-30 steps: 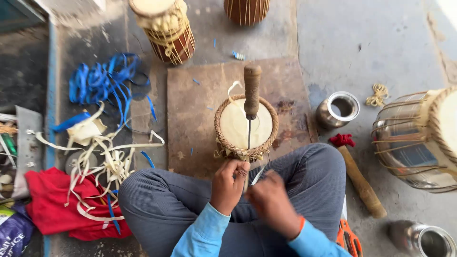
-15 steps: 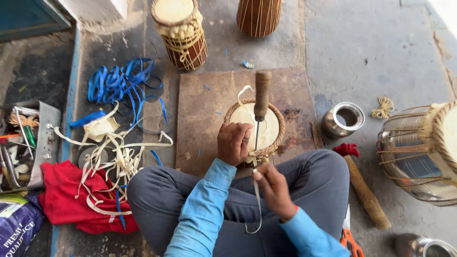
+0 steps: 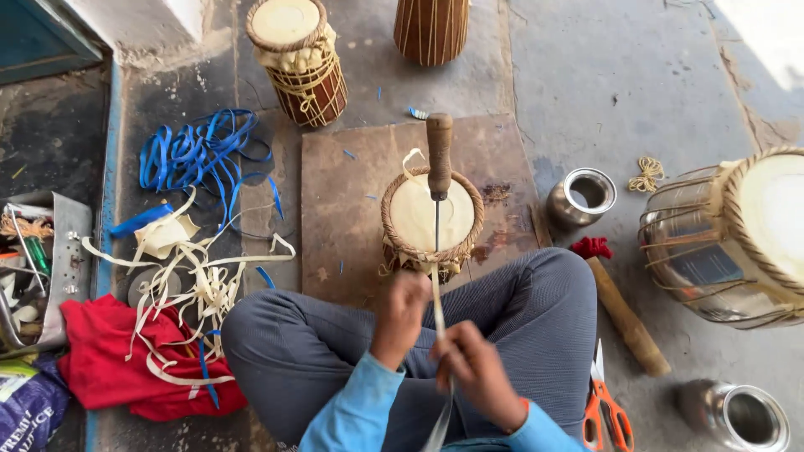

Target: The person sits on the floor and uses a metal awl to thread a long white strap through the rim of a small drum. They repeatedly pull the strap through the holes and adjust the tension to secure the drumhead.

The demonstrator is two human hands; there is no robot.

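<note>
You sit cross-legged on the floor, and a small drum [image 3: 431, 219] stands on a brown board [image 3: 352, 192] just in front of your knees. A tool with a wooden handle [image 3: 439, 155] stands upright over the drum; its thin metal shaft goes down to the near rim. A pale strip [image 3: 437, 314] runs from that rim down between your hands, toward your lap.

Your left hand [image 3: 400, 316] is closed around the strip, just below the drum (the picture is a little blurred here, but the fingers look curled tight). Your right hand [image 3: 476, 368] is lower and closer to your body, and its fingers are also closed on the same strip.

To your left, loose pale strips [image 3: 197, 276] lie over a red cloth [image 3: 113, 360], and blue straps [image 3: 197, 155] lie behind them. To your right there is a wooden stick [image 3: 628, 318] with a red tuft, orange scissors [image 3: 605, 410], a metal cup [image 3: 582, 197] and a large drum [image 3: 737, 238]. Two more drums [image 3: 297, 59] stand further away, behind the board.
</note>
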